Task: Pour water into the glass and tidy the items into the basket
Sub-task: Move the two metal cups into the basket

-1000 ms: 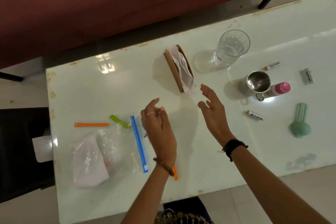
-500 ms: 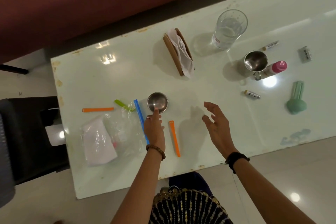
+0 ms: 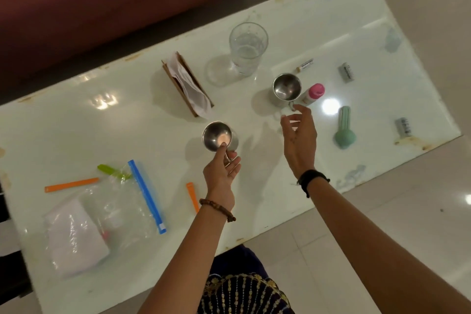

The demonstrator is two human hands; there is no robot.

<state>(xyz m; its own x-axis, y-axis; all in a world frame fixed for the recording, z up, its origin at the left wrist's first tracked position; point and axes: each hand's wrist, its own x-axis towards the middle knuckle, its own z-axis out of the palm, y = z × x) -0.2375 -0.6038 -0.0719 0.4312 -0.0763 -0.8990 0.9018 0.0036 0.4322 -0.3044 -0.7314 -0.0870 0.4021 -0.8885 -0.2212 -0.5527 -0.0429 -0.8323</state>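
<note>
Looking down through the head camera, I see a glossy white rectangular table [image 3: 76, 122] with a tall clear drinking glass [image 3: 248, 48], holding some water, standing upright near its far edge; I place everything else against that glass. My left hand [image 3: 221, 173] is nearer to me than the glass and to its left, thumb and curled fingers pinching the handle of a small shiny steel cup [image 3: 217, 136] held with its mouth facing up. My right hand [image 3: 299, 139] is nearer to me and right of the glass, fingers loosely spread and holding nothing, fingertips just beside the handle of a second steel mug [image 3: 286, 88] that stands just right of the glass. A pink-capped white bottle [image 3: 314, 93] lies against that mug. Left of the glass stands a brown cardboard holder with white tissue [image 3: 187, 86]. Far left of the glass, near the table's near edge, lies a clear zip bag with a blue seal strip [image 3: 114, 209].
</note>
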